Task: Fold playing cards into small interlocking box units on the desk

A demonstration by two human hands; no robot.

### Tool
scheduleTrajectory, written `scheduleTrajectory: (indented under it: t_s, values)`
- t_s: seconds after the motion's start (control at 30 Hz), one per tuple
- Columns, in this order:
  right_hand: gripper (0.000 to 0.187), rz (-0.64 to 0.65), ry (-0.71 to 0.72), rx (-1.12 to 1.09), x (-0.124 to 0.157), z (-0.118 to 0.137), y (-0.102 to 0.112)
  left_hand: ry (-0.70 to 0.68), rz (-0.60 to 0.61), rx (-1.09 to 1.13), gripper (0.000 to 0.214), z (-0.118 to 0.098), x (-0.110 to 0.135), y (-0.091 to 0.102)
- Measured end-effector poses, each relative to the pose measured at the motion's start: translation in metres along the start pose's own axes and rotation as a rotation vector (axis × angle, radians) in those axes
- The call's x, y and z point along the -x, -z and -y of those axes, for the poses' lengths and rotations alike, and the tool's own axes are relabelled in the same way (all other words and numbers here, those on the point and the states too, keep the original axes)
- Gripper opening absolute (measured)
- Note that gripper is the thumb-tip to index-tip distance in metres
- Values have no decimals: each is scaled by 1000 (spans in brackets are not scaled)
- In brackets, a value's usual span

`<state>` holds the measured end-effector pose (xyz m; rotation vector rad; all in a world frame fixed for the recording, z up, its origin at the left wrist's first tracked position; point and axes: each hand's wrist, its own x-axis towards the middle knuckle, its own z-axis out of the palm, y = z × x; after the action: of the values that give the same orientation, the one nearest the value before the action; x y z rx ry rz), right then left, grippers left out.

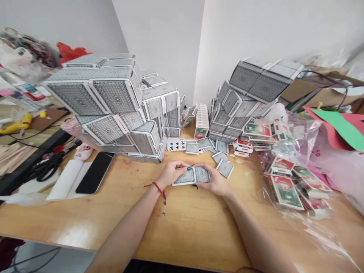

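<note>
Between my hands, over the middle of the table, are playing cards [186, 176] with grey patterned backs, set side by side. My left hand [174, 172] grips the left card, its thumb lying on top. Closed on the right end is my right hand [212, 181], thumb at the far edge and fingers at the near one. Whether the two cards are joined I cannot tell. Just beyond lie loose grey-backed cards [224, 168] and a face-up six of clubs [176, 144].
Tall structures of folded cards rise at the left [113, 94] and right [241, 98]. A phone [94, 172] and black scissors [51, 165] lie left. Red and green card boxes [287, 191] sit in clear plastic at the right. A white box row [201, 117] stands behind.
</note>
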<state>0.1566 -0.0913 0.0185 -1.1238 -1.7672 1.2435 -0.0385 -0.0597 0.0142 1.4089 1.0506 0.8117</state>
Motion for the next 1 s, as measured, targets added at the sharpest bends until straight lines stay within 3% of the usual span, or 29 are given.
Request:
scheduleTrajectory:
  t_s: [0.2, 0.6, 1.0]
  values:
    - [57, -18, -13, 2, -1, 0, -1, 21, -5, 77, 35, -2, 0, -1]
    - [59, 71, -120, -251, 1, 4, -3, 52, 7, 120, 32, -1, -1, -2]
    - [58, 81, -132, -316, 3, 5, -11, 39, 25, 139, 29, 3, -2, -1]
